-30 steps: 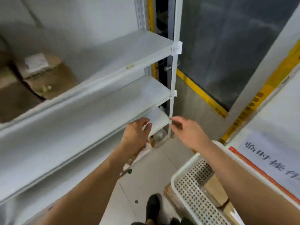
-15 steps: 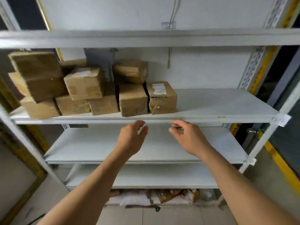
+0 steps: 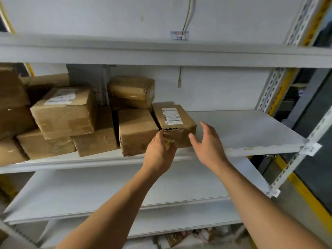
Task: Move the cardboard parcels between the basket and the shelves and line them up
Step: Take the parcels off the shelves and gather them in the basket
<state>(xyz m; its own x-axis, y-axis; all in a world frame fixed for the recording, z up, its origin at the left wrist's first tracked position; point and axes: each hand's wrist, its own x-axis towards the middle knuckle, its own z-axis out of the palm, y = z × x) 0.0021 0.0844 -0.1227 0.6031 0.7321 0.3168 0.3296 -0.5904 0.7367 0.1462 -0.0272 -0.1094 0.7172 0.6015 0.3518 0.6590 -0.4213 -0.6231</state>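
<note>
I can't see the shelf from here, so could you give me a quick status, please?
Left hand touching labelled parcel's front corner, grip unclear. Right hand open, beside its right face. Neighbouring parcel tight on its left; shelf bare to the right.

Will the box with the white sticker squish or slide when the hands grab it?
The box looks dented and torn at its front edge, so it may give a little. It sits flat on the smooth shelf, so it should slide, not roll. The left hand touches its corner.

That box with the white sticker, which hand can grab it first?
Probably the left hand: its fingers already touch the front corner of the labelled box. The right hand hangs open beside the box, not touching it.
</note>
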